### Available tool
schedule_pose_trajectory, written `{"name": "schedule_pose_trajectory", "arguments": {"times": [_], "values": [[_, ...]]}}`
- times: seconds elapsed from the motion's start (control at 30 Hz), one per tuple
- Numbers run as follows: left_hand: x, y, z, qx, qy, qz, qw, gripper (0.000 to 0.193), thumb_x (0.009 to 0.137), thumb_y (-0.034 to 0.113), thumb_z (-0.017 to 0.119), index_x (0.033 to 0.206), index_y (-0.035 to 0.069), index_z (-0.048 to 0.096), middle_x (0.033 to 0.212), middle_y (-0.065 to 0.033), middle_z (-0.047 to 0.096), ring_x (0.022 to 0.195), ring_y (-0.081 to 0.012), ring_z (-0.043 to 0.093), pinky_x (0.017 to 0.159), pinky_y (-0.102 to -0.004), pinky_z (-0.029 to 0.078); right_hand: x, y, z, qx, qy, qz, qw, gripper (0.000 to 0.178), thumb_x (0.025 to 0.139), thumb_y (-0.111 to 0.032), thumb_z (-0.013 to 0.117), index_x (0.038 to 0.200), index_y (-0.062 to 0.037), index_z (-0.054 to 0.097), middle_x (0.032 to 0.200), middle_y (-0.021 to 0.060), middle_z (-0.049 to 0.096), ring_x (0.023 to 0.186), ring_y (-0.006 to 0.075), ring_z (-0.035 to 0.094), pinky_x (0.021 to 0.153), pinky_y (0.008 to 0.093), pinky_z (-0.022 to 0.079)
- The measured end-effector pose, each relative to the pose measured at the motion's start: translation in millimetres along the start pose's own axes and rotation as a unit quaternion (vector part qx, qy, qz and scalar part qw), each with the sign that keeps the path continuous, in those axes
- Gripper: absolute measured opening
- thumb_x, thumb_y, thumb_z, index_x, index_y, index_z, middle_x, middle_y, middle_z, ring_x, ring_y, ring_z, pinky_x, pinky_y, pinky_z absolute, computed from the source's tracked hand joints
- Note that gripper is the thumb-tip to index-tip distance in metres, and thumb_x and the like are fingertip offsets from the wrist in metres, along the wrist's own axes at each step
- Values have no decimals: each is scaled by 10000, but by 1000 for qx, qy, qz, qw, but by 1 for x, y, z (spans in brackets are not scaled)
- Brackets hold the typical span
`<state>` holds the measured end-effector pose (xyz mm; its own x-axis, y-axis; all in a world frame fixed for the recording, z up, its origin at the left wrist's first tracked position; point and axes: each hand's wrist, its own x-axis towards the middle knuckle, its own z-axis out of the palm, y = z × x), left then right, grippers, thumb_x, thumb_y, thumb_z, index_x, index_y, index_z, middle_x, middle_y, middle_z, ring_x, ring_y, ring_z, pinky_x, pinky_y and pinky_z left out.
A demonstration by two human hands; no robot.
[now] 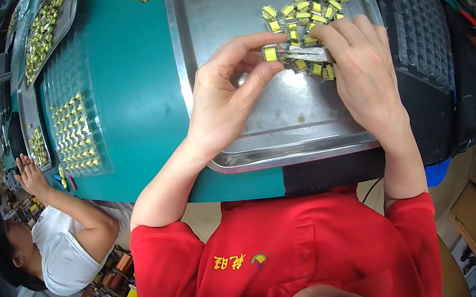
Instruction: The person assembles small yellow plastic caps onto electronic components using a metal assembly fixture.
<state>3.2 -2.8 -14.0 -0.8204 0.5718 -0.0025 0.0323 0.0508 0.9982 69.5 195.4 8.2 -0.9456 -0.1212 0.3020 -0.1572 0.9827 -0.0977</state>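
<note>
Between the thumb and fingers of my left hand [225,90] is a small transformer [270,53] wrapped in yellow tape. My right hand [363,68] is closed around metal tweezers [309,54], whose tips reach the right side of that transformer; whether they touch its pins is too small to tell. Both hands are over a shallow steel tray [273,120]. Beyond and partly beneath them lies a loose heap of similar yellow transformers [315,2], some hidden by my right hand.
A clear compartment tray [101,147] with rows of yellow transformers sits left on the green mat [137,101]. Another metal tray [32,70] of them is farther left. At right is an emptier-looking compartment tray [417,37]. A person in white [69,252] works at the left.
</note>
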Motion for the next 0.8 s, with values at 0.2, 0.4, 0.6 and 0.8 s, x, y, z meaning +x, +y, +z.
{"name": "schedule_pose_trajectory", "arguments": {"times": [0.2, 0.4, 0.6, 0.8], "values": [[0, -3, 0, 12, 3, 11, 1000, 297, 891, 18, 682, 1184, 66, 673, 932, -21, 664, 791, -81, 615, 710, -231, 493, -1, 0, 1, -4, 3, -1, 1000, 280, 740, 0, 632, 1013, -58, 658, 894, 53, 600, 906, 229, 550, 796, 358, 413], [0, -1, -1, 21, -7, -12, 1000, 293, 902, 36, 677, 1192, 73, 672, 909, -22, 658, 778, -76, 604, 702, -232, 483, 0, 1, 0, -2, 6, 8, 1000, 347, 746, 67, 594, 1062, -63, 654, 902, 68, 588, 880, 261, 538, 802, 372, 398], [-2, 4, -3, 51, -50, -27, 997, 316, 974, 44, 602, 1288, 5, 599, 1055, -29, 670, 901, -54, 580, 811, -201, 474, 1, 0, 1, -1, 3, 5, 1000, 331, 761, 55, 591, 1064, -62, 655, 887, 67, 583, 874, 261, 538, 798, 372, 398], [-3, 6, -2, 35, -55, -24, 998, 303, 989, 62, 583, 1282, -10, 602, 1132, -31, 657, 904, -68, 587, 832, -215, 489, 0, 1, 2, -29, 8, -7, 1000, 266, 761, -43, 620, 1021, -71, 670, 884, 31, 607, 892, 211, 551, 784, 339, 423]]}}
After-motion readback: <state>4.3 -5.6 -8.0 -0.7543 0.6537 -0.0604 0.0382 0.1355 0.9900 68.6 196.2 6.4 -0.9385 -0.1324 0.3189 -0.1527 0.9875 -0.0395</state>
